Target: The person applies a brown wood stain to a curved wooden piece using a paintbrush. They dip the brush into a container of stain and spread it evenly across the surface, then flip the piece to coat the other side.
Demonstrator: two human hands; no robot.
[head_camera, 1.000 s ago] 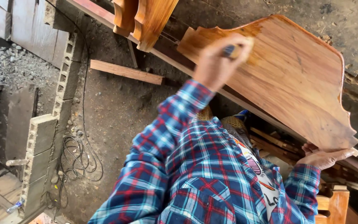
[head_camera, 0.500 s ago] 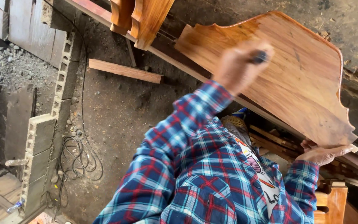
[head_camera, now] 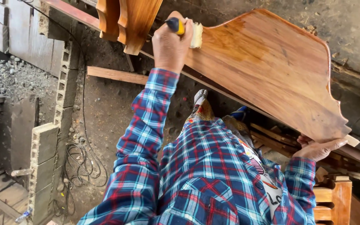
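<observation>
A shaped wooden panel (head_camera: 271,71), glossy and dark across most of its face, rests tilted above the dirt floor (head_camera: 105,108); only the end near my brush looks paler. My right hand (head_camera: 318,148) grips its lower corner; my left hand (head_camera: 171,43) is clamped on a yellow-handled brush (head_camera: 188,31), bristles on the wood.

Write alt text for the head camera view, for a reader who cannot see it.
A person's left hand holds a paintbrush against a glossy, curved wooden panel, while the right hand grips the panel's lower corner. Plaid sleeves, dirt ground and concrete blocks lie below.
</observation>
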